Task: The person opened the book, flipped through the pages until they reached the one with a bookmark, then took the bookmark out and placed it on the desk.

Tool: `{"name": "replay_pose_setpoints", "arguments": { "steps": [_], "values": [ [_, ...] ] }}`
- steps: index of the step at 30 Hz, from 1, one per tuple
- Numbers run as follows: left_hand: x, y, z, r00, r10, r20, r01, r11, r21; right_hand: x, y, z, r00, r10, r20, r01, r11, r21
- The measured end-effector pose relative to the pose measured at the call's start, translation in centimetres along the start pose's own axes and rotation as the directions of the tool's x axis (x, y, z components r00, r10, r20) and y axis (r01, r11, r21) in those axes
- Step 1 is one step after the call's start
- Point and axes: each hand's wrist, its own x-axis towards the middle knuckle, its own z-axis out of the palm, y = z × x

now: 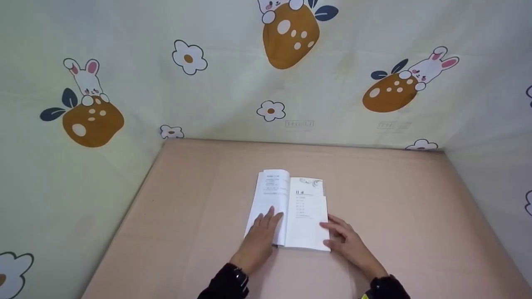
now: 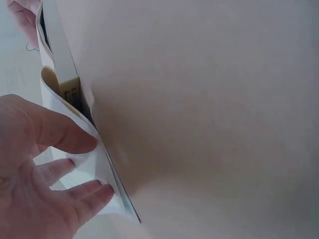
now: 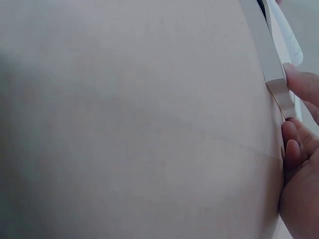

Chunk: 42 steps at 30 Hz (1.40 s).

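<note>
the book (image 1: 305,230) lies open on the table (image 1: 199,187), between the two hands; the left hand (image 1: 258,241) rests on the lower part of the left page (image 1: 270,199), its fingers loosely spread and gripping nothing; the right hand (image 1: 349,245) holds the book's outer edge, thumb on the right page (image 1: 306,207), some fingers (image 3: 293,149) curled against the side; the step in hand looks to be keeping the book open; light, even pressure close to the fold should serve best, since the left page bows up there and would probably spring over if released; the right hand likely does well to pinch softly, so that no corner creases, and to keep the book from sliding; as for containers, none shows in the three views, so no contents can be told.
</note>
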Motion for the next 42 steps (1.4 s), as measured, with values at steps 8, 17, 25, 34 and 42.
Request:
{"name": "replay_pose_setpoints", "arguments": {
  "steps": [8,17,25,34,42],
  "values": [
    [0.8,2.0,0.9,0.998,-0.061,0.002,0.061,0.998,-0.016,-0.2,-0.2,0.0,1.000,-0.005,-0.001,0.005,1.000,0.026],
    [1.6,3.6,1.5,0.991,-0.132,-0.035,0.137,0.973,0.187,-0.2,0.1,-0.1,0.999,-0.042,0.015,0.043,0.999,-0.025],
    [1.8,4.3,1.7,0.984,-0.175,-0.033,0.176,0.934,0.310,-0.1,0.2,0.0,0.998,-0.052,0.022,0.054,0.994,-0.097],
    [1.7,4.5,1.6,0.984,-0.177,-0.030,0.176,0.920,0.351,-0.2,0.0,0.0,0.999,-0.023,0.037,0.026,0.996,-0.088],
    [1.8,4.5,1.6,0.983,-0.184,-0.025,0.181,0.916,0.357,-0.1,-0.1,0.2,1.000,-0.021,0.016,0.023,0.995,-0.093]
  ]
}}
